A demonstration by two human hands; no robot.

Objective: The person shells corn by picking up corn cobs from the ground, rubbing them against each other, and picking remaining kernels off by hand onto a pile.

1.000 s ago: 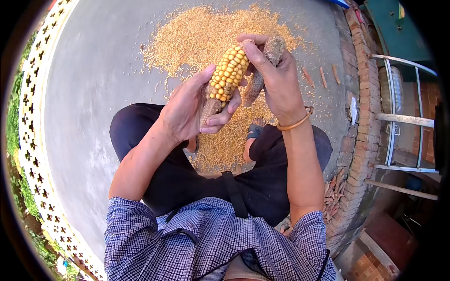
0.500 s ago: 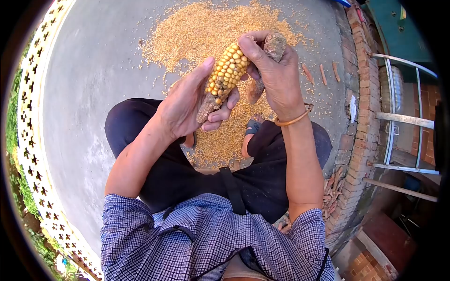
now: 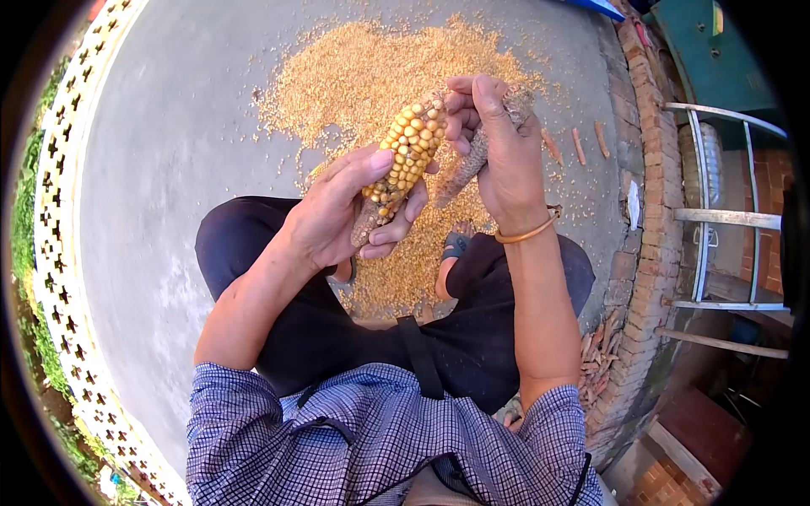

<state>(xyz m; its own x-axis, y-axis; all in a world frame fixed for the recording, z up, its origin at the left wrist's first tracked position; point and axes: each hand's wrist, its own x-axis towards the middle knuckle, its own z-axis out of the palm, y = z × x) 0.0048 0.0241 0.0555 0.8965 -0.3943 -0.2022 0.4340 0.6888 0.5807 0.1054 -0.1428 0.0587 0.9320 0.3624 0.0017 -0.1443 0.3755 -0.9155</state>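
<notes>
My left hand (image 3: 333, 207) is wrapped round a corn cob (image 3: 409, 152) that leans up to the right. Yellow kernels cover its middle and upper part, while its lower end is bare. Close by on the right, my right hand (image 3: 506, 156) holds a bare cob (image 3: 466, 169) against its palm, slanting down to the left. Its thumb and fingers are near the top of the kernel-covered cob; whether they touch it is unclear. Loose kernels (image 3: 371, 80) lie spread on the grey floor (image 3: 160, 219) beyond and below both hands.
Several bare cobs (image 3: 601, 358) are heaped by the brick edge (image 3: 658, 202) at right. A few reddish pieces (image 3: 578, 146) lie on the floor. A metal railing (image 3: 730, 217) stands far right, a pierced white wall (image 3: 59, 228) at left.
The right hand's fingers have lifted and loosened from the top of the kernel-covered cob. The left thumb has come down onto the kernels. Both hands appear slightly lower in view.
</notes>
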